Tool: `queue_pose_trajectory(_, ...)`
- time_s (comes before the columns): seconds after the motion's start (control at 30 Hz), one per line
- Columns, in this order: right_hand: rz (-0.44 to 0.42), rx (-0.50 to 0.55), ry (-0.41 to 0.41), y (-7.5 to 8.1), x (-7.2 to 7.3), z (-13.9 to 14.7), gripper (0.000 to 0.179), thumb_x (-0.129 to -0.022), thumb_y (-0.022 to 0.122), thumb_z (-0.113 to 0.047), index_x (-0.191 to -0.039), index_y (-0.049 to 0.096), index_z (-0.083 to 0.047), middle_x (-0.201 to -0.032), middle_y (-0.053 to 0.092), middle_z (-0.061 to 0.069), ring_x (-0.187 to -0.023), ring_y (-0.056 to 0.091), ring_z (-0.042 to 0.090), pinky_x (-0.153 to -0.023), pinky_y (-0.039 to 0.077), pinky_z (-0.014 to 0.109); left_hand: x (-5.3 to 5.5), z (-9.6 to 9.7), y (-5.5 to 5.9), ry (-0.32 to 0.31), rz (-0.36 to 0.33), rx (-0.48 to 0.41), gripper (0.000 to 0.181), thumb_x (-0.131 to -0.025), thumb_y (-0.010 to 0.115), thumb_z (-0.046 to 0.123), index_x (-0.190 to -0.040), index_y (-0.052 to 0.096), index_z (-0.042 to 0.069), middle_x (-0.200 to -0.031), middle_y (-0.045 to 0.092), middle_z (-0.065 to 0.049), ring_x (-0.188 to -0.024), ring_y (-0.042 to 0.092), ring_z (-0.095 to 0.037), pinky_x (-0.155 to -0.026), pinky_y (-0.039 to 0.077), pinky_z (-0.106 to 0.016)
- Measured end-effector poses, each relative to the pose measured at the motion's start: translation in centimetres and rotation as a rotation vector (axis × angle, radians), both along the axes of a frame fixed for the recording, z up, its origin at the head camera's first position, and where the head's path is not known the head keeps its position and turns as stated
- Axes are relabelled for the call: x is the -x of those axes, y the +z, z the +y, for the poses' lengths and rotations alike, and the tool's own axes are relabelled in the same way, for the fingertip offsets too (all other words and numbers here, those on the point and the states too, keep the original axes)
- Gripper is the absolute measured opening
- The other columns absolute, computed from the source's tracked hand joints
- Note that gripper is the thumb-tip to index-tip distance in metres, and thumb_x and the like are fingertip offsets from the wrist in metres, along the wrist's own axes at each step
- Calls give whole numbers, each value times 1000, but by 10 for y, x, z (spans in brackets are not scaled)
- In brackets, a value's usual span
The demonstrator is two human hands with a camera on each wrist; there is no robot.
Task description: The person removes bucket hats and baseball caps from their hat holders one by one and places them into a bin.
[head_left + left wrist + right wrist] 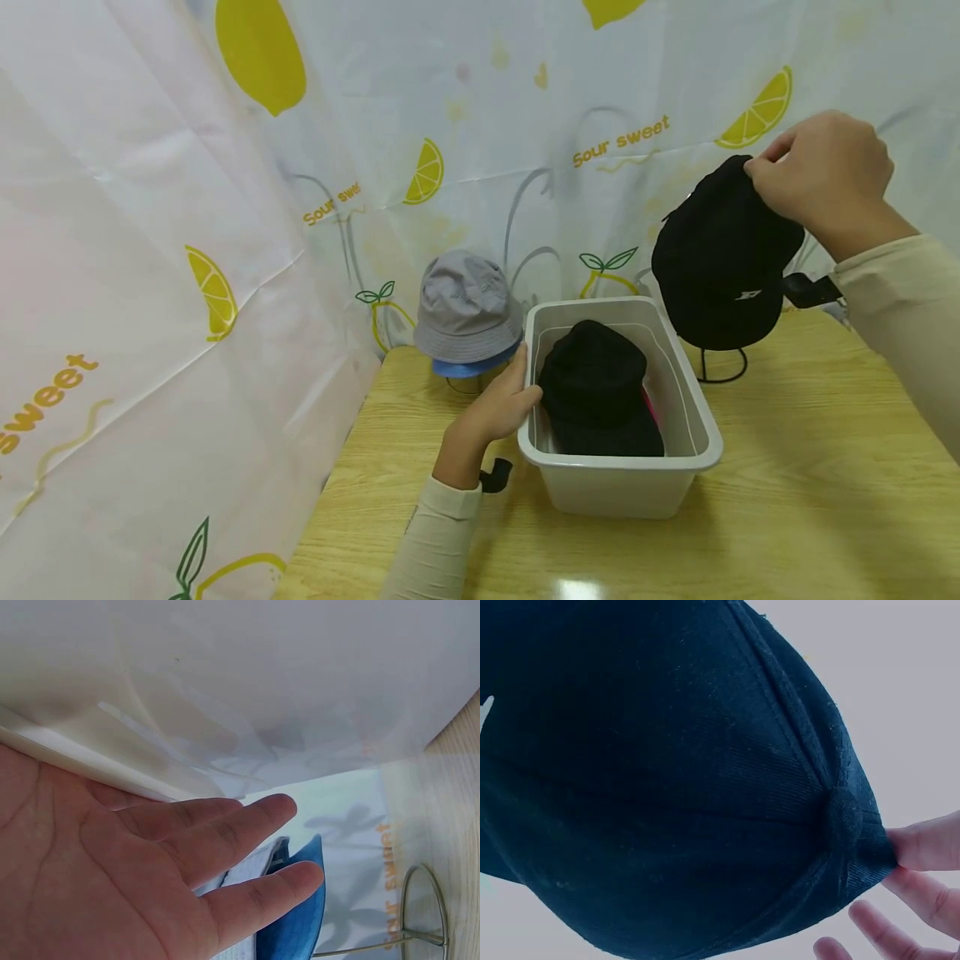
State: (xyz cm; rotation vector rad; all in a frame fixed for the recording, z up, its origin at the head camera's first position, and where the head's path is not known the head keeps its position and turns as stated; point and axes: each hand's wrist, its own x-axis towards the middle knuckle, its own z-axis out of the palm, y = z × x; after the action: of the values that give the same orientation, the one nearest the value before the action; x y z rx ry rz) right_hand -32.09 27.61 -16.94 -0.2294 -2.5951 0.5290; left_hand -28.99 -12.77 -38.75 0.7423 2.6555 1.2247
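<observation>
Blk cap (pixel 716 258) hangs below R hand (pixel 831 175), pinched nr top.

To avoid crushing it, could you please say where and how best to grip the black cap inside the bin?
Likely best from above, pinching the black cap by its crown: it sits crown up inside the bin, whose walls surround it.

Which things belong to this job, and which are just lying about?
Likely in play:
black cap, pinched by right grip
pale bin, left grip on its rim
second cap inside
rightmost wire stand

Apparently just there:
grey bucket hat
blue hat beneath it
lemon-print backdrop
</observation>
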Motion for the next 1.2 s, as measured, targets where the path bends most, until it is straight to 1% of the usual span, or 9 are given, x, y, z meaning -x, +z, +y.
queue_pose_trajectory(0.23,44,0,26,10,-10,-13,52,-99,51,-42,-119,76,-1,-127,66,27,-109,54,49,-63,44,56,0,-1,1,3,-7,2,87,-97,41,25,-167,-8,13,-175,-4,-2,-157,14,-18,-124,27,-46)
queue_pose_trajectory(0.47,79,5,41,18,-17,-22,51,-97,49,-39,-120,75,-1,-136,61,27,-115,53,50,-60,43,52,0,-1,2,1,-11,-6,87,-97,42,24,-167,-8,13,-175,-3,-3,-157,15,-19,-123,29,-48)
queue_pose_trajectory(0.7,130,-4,67,22,-20,-30,51,-98,52,-40,-120,75,1,-139,57,29,-124,50,49,-69,43,55,0,-2,2,2,-6,-7,87,-96,42,23,-167,-8,12,-175,-3,-4,-157,14,-19,-125,27,-48)
queue_pose_trajectory(0.77,139,-1,74,23,-21,-32,52,-98,52,-40,-121,75,1,-138,57,29,-124,50,48,-69,42,53,-1,-2,2,3,-5,-3,87,-96,42,23,-167,-8,12,-175,-3,-4,-157,13,-19,-125,25,-47)
queue_pose_trajectory(1.0,127,17,70,31,-25,-41,53,-98,53,-46,-121,77,-5,-143,57,25,-129,49,46,-71,41,52,-2,-3,3,1,-7,1,87,-97,42,22,-167,-8,12,-175,-4,-5,-157,12,-19,-126,24,-46)
queue_pose_trajectory(1.2,143,29,87,35,-28,-48,51,-98,54,-46,-122,77,-8,-143,61,18,-133,50,42,-73,40,48,-2,-3,4,6,-8,3,87,-96,42,23,-167,-8,12,-175,-4,-5,-157,12,-19,-126,24,-46)
